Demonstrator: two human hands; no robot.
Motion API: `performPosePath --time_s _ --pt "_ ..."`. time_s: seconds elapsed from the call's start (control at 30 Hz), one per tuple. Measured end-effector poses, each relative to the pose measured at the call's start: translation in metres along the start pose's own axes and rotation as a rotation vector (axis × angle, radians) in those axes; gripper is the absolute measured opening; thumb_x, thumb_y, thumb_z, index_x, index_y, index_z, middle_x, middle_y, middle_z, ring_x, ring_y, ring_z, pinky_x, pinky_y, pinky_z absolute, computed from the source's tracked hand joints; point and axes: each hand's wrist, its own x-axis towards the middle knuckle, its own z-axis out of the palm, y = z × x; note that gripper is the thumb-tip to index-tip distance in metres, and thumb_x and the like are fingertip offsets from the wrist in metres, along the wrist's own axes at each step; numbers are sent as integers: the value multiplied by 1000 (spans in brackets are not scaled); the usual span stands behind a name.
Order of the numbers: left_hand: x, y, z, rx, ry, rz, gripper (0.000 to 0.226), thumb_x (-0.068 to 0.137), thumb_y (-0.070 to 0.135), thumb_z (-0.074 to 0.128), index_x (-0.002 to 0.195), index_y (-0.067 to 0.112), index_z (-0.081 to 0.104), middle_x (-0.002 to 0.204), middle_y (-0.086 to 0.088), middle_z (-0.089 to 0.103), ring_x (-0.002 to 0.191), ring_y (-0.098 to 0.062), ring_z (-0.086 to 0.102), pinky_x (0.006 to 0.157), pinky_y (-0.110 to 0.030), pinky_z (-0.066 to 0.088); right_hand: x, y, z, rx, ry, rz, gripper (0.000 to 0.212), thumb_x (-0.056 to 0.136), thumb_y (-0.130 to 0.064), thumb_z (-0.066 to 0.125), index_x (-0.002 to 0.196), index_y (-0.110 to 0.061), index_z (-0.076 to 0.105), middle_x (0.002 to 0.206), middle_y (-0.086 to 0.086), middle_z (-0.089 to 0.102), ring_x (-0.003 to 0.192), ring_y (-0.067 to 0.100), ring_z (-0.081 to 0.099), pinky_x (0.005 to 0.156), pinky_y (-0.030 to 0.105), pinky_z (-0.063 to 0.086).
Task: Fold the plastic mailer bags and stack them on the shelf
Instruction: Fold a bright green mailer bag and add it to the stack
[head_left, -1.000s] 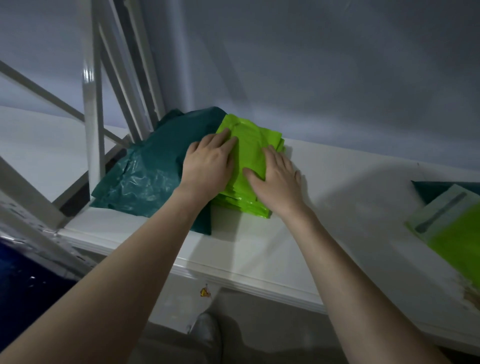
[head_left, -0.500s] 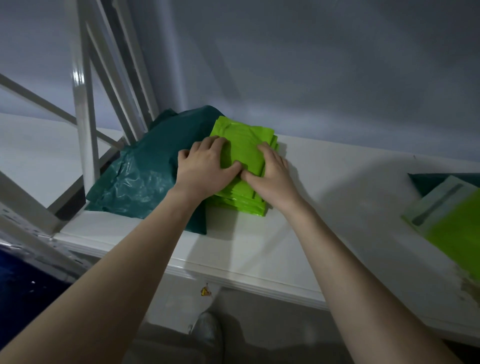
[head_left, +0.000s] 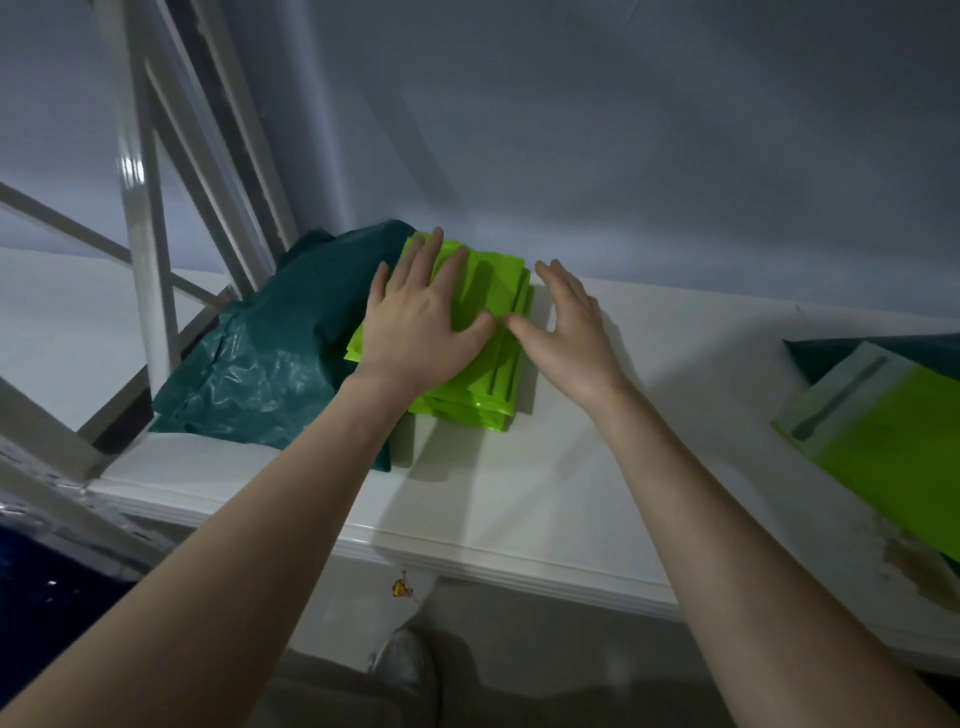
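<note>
A stack of folded lime-green mailer bags (head_left: 485, 358) lies flat on the white shelf (head_left: 519, 499), near the back wall, with its glossy layered edges visible at the front and right side. Just beside it on the left lies a crumpled dark teal mailer bag (head_left: 270, 364), and the green stack partly overlaps its edge. At the far right of the shelf, well apart, an unfolded lime-green bag (head_left: 893, 436) with a pale flap rests on another teal bag (head_left: 826, 351).
</note>
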Motion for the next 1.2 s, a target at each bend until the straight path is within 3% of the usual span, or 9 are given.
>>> performPosePath --time_s 0.37,0.7,0.93,1.2 --pt "7 53 13 -25 -53 88 70 86 53 35 148 24 22 159 2 9 146 -15 0 117 -42 0 -15 25 -62 -261 41 -44 66 90 -34 54 148 -24 24 157 -8 16 144 13 13 114 34 18" --pt "12 114 32 -90 -91 166 69 91 51 40 149 23 18 159 2 8 146 -15 -1 117 -41 -2 -40 75 -131 -392 90 38 65 91 -35 54 147 -22 26 156 -5 19 143 15 15 114 34 20" --pt "8 169 49 -176 -169 233 68 92 49 40 150 24 14 159 3 4 146 -14 -4 117 -39 -3 -61 105 -178 -414 138 135 66 90 -35 54 148 -21 25 157 -4 19 144 16 15 115 33 16" --pt "1 221 74 -192 -296 305 70 92 52 37 150 24 9 159 3 0 146 -14 -5 118 -38 -2 -85 150 -227 -518 164 213 66 90 -36 55 148 -20 25 156 -1 22 143 21 20 113 37 23"
